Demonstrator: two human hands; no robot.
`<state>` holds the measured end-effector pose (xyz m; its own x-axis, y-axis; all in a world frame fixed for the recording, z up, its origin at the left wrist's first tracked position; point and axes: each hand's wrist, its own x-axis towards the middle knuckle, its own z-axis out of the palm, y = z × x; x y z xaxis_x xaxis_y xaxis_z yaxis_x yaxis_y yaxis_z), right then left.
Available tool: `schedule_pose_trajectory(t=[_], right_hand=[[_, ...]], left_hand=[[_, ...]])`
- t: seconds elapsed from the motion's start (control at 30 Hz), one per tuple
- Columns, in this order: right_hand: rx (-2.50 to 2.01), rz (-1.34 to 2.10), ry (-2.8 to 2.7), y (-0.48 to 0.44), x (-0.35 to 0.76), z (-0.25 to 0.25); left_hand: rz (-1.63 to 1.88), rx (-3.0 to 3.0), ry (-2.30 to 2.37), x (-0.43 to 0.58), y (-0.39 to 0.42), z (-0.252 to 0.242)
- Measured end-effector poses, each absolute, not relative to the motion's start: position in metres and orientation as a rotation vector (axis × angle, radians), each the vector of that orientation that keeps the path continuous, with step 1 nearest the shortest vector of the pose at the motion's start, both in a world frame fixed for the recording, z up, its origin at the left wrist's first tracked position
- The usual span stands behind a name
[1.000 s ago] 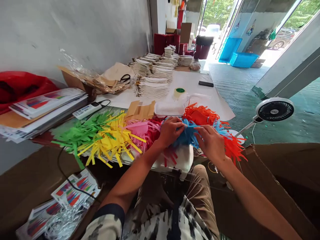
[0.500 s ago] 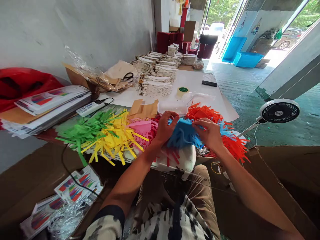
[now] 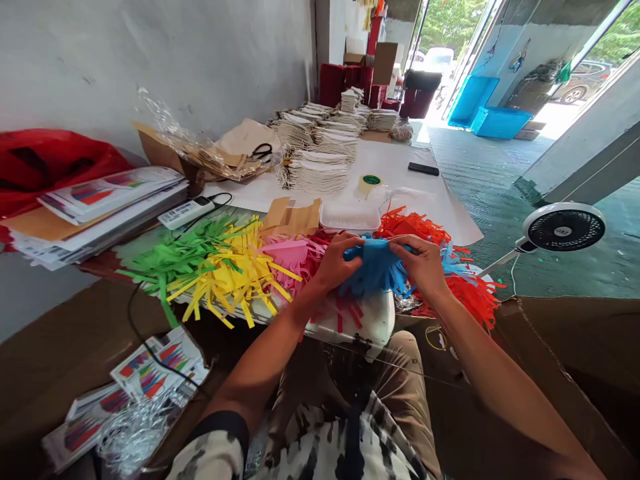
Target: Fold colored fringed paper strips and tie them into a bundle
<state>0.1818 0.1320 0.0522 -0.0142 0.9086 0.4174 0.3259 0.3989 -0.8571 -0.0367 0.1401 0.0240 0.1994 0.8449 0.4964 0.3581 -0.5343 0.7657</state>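
1. So the blue paper fringe (image 3: 375, 272) is right in front of the person, held between both hands over the near side of the worktop (image 3: 393, 157).
2. Left hand (image 3: 341, 261): grip's closed up, thumb and fingers pinching its left end.
3. Right hand (image 3: 420, 261): same deal, grip pinched tight on the top right edge.
4. Pink fringe (image 3: 287, 253) and yellow fringe (image 3: 240, 270) sit off to the left, btw.

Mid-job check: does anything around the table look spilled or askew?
Mildly: lower left, shiny silver strands lie tangled partly over colourful printed cards, looking spilled, and a black cable droops across the cards. The blue paper fringe in the left hand and right hand shows no obvious damage.
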Motion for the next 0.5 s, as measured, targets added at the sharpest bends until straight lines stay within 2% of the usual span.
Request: schedule_pose_trajectory(t=[0.17, 0.3, 0.5], right_hand=[[-1.086, 0.669, -1.592, 0.14, 0.176, 0.058], [-1.056, 0.614, -1.567, 0.149, 0.176, 0.069], [-0.99, 0.431, -1.372, 0.164, 0.197, 0.1]], left_hand=[[1.118, 2.292, 1.385, -0.032, 0.147, 0.028], [1.14, 2.406, 1.566, -0.032, 0.156, 0.037], [1.131, 2.543, 1.545, -0.033, 0.184, 0.043]])
